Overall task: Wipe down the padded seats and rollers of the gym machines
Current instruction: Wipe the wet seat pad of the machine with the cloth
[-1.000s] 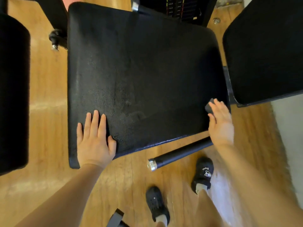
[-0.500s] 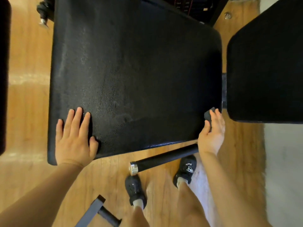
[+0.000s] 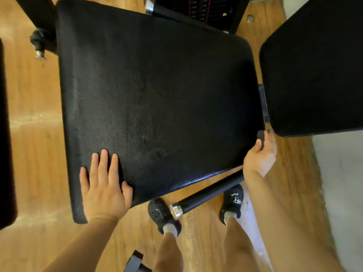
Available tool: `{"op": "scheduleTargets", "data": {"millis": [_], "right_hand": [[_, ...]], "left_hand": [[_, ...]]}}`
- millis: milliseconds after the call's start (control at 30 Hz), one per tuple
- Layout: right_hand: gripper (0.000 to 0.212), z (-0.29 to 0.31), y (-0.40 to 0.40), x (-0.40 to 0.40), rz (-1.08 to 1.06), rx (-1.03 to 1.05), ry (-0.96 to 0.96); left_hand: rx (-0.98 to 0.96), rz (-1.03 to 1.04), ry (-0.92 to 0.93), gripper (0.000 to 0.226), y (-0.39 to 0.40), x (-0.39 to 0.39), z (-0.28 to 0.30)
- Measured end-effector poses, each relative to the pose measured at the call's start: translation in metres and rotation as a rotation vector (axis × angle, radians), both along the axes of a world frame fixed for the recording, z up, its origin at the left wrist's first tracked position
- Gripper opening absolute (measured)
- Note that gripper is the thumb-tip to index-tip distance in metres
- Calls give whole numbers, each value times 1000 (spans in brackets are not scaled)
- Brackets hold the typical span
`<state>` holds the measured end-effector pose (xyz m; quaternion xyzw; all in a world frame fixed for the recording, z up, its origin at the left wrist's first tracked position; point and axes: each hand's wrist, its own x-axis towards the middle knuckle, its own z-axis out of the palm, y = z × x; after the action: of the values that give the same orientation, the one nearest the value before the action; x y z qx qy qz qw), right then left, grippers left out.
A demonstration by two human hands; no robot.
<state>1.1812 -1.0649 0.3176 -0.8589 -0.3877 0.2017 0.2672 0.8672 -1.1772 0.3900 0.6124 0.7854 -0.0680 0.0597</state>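
Note:
A large black padded seat [image 3: 157, 95] fills the middle of the head view. My left hand [image 3: 104, 185] lies flat on its near left corner, fingers spread, holding nothing. My right hand [image 3: 260, 156] is at the seat's near right corner, fingers curled around a small dark cloth [image 3: 260, 136] pressed against the pad's edge. A second black pad [image 3: 314, 65] stands just to the right. Under the seat's near edge a black roller bar [image 3: 208, 193] with a silver end cap juts out.
Another dark pad [image 3: 5, 134] runs along the left edge. A weight stack [image 3: 206, 8] sits behind the seat. A second silver-capped bar [image 3: 151, 7] shows at the top. My feet in black shoes [image 3: 161, 214] stand on the wooden floor; a grey mat [image 3: 341, 193] lies right.
My right hand with the cloth has slid from the seat's top surface down onto its right corner edge. My left hand stays flat on the pad. The camera has shifted slightly.

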Motion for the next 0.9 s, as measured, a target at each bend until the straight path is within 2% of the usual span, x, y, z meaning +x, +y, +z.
{"op": "scheduleTargets", "data": {"millis": [100, 233, 367, 467, 533, 600, 667, 767, 833, 900], "right_hand": [[37, 8, -8, -39, 38, 6, -29], [37, 27, -34, -118, 254, 15, -44], [36, 41, -65, -188, 656, 84, -129], [38, 43, -60, -174, 946, 111, -177], [40, 47, -49, -148, 869, 58, -65], [39, 47, -39, -129, 597, -9, 37], [40, 45, -37, -130, 423, -52, 19], [41, 45, -43, -154, 375, -45, -60], [42, 47, -49, -169, 407, -46, -76], [43, 53, -59, -187, 473, -46, -71]], "left_hand": [[5, -1, -11, 67, -1, 0, 0], [12, -17, -28, 66, 0, -1, 1], [15, -38, -52, 65, -1, -2, 2], [37, -31, -79, 65, -2, -2, 2], [54, -31, -100, 64, -2, -3, 3], [70, -29, -121, 64, -2, -4, 3], [92, -28, -158, 62, -3, -7, 4], [168, -24, -296, 58, -6, -15, 6], [214, -7, -400, 59, -12, -22, 9], [221, 58, -424, 65, -26, -32, 11]]}}
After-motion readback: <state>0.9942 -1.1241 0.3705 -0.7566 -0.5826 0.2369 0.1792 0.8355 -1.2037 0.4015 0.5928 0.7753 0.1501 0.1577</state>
